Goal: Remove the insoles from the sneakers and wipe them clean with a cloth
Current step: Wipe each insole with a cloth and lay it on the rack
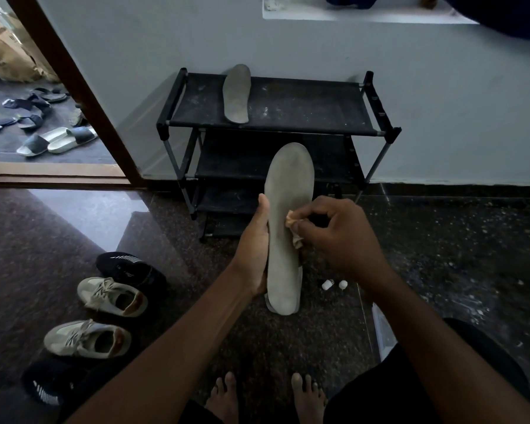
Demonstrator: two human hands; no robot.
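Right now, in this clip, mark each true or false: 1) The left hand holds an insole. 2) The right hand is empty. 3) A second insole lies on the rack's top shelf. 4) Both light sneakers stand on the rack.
1) True: the left hand grips the insole along its edge.
2) False: the right hand presses a small cloth against that insole.
3) True: the second insole lies on the rack top.
4) False: the sneakers sit on the floor, at left.

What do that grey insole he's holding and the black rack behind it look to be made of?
Insole: probably foam with a matte fabric top; it looks thin, dull and scuffed. Rack: apparently dusty black fabric shelves stretched on metal tubes with plastic corner joints.
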